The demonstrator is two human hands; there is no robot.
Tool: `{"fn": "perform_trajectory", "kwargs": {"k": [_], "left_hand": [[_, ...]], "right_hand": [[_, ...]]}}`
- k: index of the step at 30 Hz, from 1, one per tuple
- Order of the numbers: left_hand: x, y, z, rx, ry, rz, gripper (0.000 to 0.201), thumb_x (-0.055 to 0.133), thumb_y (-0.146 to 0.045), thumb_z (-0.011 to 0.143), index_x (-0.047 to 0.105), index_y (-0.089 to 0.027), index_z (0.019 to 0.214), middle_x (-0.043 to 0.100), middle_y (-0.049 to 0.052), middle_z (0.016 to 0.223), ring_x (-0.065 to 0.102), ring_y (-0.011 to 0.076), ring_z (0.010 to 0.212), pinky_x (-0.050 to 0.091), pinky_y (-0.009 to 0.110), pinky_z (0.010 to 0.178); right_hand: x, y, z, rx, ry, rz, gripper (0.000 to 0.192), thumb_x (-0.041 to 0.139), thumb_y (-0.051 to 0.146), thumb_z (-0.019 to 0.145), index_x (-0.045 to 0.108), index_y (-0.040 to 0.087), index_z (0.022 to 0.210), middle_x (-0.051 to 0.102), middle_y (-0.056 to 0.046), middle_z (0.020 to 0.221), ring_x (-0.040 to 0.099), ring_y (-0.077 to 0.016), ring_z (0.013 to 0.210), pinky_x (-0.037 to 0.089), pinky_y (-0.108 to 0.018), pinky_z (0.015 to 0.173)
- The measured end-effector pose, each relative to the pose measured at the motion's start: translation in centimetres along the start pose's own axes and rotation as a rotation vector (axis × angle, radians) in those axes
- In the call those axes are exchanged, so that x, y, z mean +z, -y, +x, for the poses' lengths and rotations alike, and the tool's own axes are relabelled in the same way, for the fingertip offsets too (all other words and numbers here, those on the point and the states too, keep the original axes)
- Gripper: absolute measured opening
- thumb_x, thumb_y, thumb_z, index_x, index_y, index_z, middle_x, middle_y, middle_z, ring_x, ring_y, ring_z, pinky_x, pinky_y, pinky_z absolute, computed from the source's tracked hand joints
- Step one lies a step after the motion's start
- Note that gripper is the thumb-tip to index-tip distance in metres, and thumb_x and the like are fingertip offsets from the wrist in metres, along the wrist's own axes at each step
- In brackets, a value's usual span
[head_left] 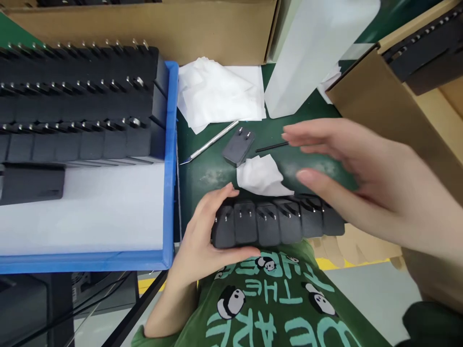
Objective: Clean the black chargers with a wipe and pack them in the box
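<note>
A row of several black plug adapters (277,222) lies side by side at the near edge of the green table (202,168). My left hand (202,241) clasps the left end of the row, thumb behind it and fingers under the front. My right hand (361,178) hovers flat and open above the right end of the row, fingers spread and blurred; whether it touches the adapters is unclear. One loose black adapter (238,145) lies behind the row, next to a crumpled white wipe (262,176).
A blue tray (170,159) at left holds rows of black adapters (79,96) on white foam. A craft knife (213,141), a thin black stick (271,146) and white sheets (217,91) lie behind. Cardboard boxes (365,96) stand at right and back, beside a white bag (311,53).
</note>
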State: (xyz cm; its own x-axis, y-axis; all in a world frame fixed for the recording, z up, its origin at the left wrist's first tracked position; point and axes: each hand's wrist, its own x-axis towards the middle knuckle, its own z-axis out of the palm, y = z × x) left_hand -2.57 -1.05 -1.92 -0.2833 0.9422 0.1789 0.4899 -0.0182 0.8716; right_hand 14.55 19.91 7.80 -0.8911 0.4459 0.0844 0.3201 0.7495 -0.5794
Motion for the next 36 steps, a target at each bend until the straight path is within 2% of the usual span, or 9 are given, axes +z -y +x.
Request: {"fn": "perform_trajectory", "kwargs": {"k": [5, 10, 17, 21, 24, 26, 28, 32, 36], "left_hand": [[-0.2, -2.0, 0.3, 0.166, -0.070, 0.233, 0.103, 0.086, -0.058, 0.066, 0.042, -0.025, 0.152, 0.059, 0.013, 0.136, 0.055, 0.0352, 0.130, 0.046, 0.049, 0.111], [-0.1, -3.1, 1.7, 0.226, 0.023, 0.481, 0.086, 0.080, -0.056, 0.076, 0.048, -0.019, 0.146, 0.060, 0.017, 0.137, 0.050, 0.0389, 0.133, 0.034, 0.054, 0.117], [-0.1, -3.5, 2.7, 0.230, 0.132, 0.509, 0.049, 0.078, -0.042, 0.081, 0.062, -0.020, 0.121, 0.073, 0.009, 0.119, 0.061, 0.0344, 0.119, 0.035, 0.051, 0.114], [0.1, -3.5, 2.9, 0.215, 0.127, 0.464, 0.044, 0.078, -0.037, 0.081, 0.062, -0.017, 0.117, 0.074, 0.009, 0.115, 0.065, 0.0312, 0.112, 0.040, 0.048, 0.110], [0.1, -3.4, 2.9, 0.223, 0.120, 0.449, 0.045, 0.076, -0.042, 0.083, 0.062, -0.016, 0.118, 0.074, 0.010, 0.114, 0.066, 0.0298, 0.109, 0.043, 0.047, 0.107], [0.0, -3.4, 2.8, 0.235, 0.125, 0.460, 0.050, 0.077, -0.046, 0.083, 0.062, -0.015, 0.119, 0.074, 0.011, 0.115, 0.065, 0.0300, 0.109, 0.045, 0.047, 0.105], [-0.2, -3.5, 2.8, 0.243, 0.142, 0.492, 0.055, 0.078, -0.047, 0.082, 0.061, -0.013, 0.122, 0.073, 0.012, 0.117, 0.064, 0.0308, 0.111, 0.046, 0.048, 0.105], [-0.5, -4.1, 2.9, 0.275, 0.158, 0.594, 0.062, 0.076, -0.049, 0.083, 0.060, -0.009, 0.128, 0.071, 0.015, 0.120, 0.062, 0.0337, 0.115, 0.045, 0.049, 0.106], [-0.2, -4.8, 3.3, 0.321, 0.158, 0.695, 0.069, 0.072, -0.056, 0.084, 0.059, -0.006, 0.130, 0.071, 0.017, 0.117, 0.064, 0.0346, 0.108, 0.050, 0.048, 0.095]], "right_hand": [[-0.1, 0.3, -4.6, -0.100, -0.060, -0.132, 0.032, 0.059, 0.036, 0.098, 0.060, 0.021, 0.126, 0.067, -0.009, 0.122, 0.062, -0.0255, 0.119, 0.055, -0.042, 0.101], [4.9, 2.7, -6.8, -0.305, -0.125, -0.375, 0.038, 0.066, 0.032, 0.093, 0.065, 0.012, 0.125, 0.065, -0.014, 0.133, 0.048, -0.0336, 0.132, 0.042, -0.053, 0.110], [9.3, 5.0, -7.0, -0.259, -0.200, -0.535, 0.044, 0.059, 0.025, 0.096, 0.061, 0.001, 0.133, 0.055, -0.017, 0.148, 0.037, -0.0359, 0.140, 0.031, -0.054, 0.116], [9.0, 5.1, -7.4, -0.220, -0.179, -0.395, 0.037, 0.058, 0.015, 0.094, 0.063, 0.000, 0.128, 0.061, -0.018, 0.142, 0.041, -0.0344, 0.139, 0.035, -0.050, 0.113], [7.6, 4.3, -8.3, -0.207, -0.146, -0.136, 0.016, 0.059, 0.012, 0.092, 0.070, 0.013, 0.105, 0.066, -0.012, 0.135, 0.047, -0.0304, 0.135, 0.042, -0.047, 0.110], [6.6, 3.1, -9.5, -0.157, -0.193, -0.061, 0.008, 0.063, 0.014, 0.090, 0.064, 0.019, 0.084, 0.067, -0.010, 0.132, 0.051, -0.0307, 0.133, 0.045, -0.048, 0.107], [5.7, 1.6, -10.7, -0.042, -0.314, -0.047, 0.018, 0.068, 0.014, 0.086, 0.055, 0.020, 0.077, 0.067, -0.012, 0.129, 0.055, -0.0339, 0.129, 0.047, -0.051, 0.103], [4.8, -1.1, -11.6, 0.089, -0.457, -0.020, 0.035, 0.081, 0.027, 0.079, 0.053, 0.021, 0.100, 0.065, -0.016, 0.129, 0.057, -0.0385, 0.128, 0.047, -0.058, 0.103], [5.5, -1.7, -9.8, -0.036, -0.223, -0.278, 0.077, 0.073, 0.060, 0.082, 0.048, 0.015, 0.138, 0.058, -0.021, 0.137, 0.052, -0.0395, 0.130, 0.047, -0.056, 0.101]]}}
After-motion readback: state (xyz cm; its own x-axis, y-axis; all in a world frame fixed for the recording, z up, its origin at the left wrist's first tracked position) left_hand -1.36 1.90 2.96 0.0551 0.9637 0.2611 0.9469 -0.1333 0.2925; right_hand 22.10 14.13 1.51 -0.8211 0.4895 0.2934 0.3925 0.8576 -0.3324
